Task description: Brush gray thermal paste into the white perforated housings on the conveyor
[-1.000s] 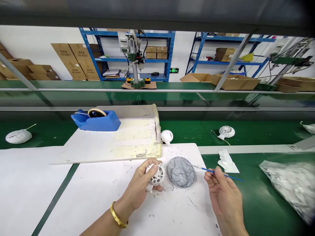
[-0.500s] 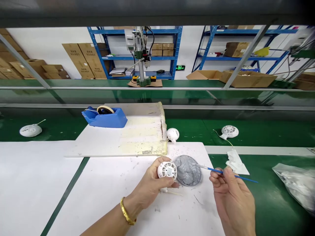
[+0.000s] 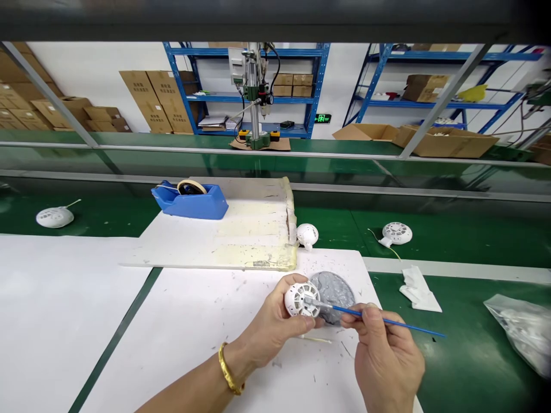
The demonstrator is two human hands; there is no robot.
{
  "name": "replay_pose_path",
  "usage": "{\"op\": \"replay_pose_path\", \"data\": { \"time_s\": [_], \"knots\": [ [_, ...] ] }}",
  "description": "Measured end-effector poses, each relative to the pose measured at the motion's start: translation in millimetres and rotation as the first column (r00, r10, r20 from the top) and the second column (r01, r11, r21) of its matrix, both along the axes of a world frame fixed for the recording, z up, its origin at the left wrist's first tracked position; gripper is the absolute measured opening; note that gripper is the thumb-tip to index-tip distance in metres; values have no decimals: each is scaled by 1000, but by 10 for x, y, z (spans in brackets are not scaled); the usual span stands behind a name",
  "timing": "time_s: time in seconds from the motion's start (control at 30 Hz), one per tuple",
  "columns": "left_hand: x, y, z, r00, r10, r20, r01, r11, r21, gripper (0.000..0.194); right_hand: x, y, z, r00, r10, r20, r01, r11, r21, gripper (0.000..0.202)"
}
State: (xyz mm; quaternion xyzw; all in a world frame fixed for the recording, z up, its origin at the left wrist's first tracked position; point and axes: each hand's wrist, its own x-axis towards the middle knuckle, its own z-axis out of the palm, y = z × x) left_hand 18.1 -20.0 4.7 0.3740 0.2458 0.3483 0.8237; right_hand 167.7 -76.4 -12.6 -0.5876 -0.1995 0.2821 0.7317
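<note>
- A white vented unit (image 3: 55, 217) lies at far left on the green bench, well apart from the hands.
- The blue tape dispenser (image 3: 191, 201) sits on a stained white board (image 3: 241, 232).
- The left hand (image 3: 275, 322) is closed around the held unit (image 3: 296, 299), thumb below and fingers above, vents facing the brush; a slack hold could let this smooth, rounded shell turn and smear the stroke.
- Its pale cable (image 3: 317, 340) shows below the hand, near the marked paper (image 3: 202, 332), where it could pick up grey specks.
- Just behind the held unit is the dish of grey paste (image 3: 338, 285); a dipped knuckle or a nudge could soil the shell.
- The brush (image 3: 344, 310) has its tip at the middle of the vents, apparently touching; overloaded bristles could push paste into the slots.
- The right hand (image 3: 387, 357) pinches the handle between thumb and fingers; a slip there could drag the tip sideways.
- Crumpled tissue (image 3: 419, 288) lies to the right.
</note>
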Motion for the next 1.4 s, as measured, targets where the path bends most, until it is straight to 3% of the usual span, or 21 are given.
{"op": "replay_pose_path", "data": {
  "time_s": [0.2,0.4,0.6,0.73,0.9,1.0,1.1,1.17,1.27,1.33,1.4],
  "knots": [
    [4,7,2,1000,-8,4,7,1000,8,49,-23,-25,6,974,-16,227,8,999,36,23],
    [-9,3,-15,1000,-2,-25,3,1000,21,49,50,-69,118,811,5,585,-74,993,94,7],
    [-14,2,-36,999,12,-40,-10,999,50,50,58,-66,342,747,-7,665,-76,993,95,10],
    [-24,2,-47,1000,7,-15,-6,999,43,54,25,-57,409,834,-26,551,-56,990,133,12],
    [-43,-5,-31,1000,-17,17,16,999,48,61,74,-49,395,986,-40,164,7,981,196,16],
    [-44,-15,-3,999,-6,-42,10,995,99,61,129,-54,414,997,28,-67,-10,968,252,22],
    [-20,-29,9,987,52,-155,-22,981,190,56,144,-73,423,988,18,-151,31,948,317,20],
    [17,-38,1,971,104,-217,-45,964,261,54,112,-84,394,996,-53,-78,77,932,355,17],
    [106,-43,-21,930,257,-263,-131,900,416,54,11,-80,277,963,-184,198,113,939,325,17],
    [180,-41,-35,889,386,-245,-213,824,525,54,-63,-58,168,882,-204,426,99,962,256,18],
    [251,-36,-49,850,485,-207,-276,744,609,55,-118,-24,65,783,-142,606,45,984,172,16]
  ]
}}
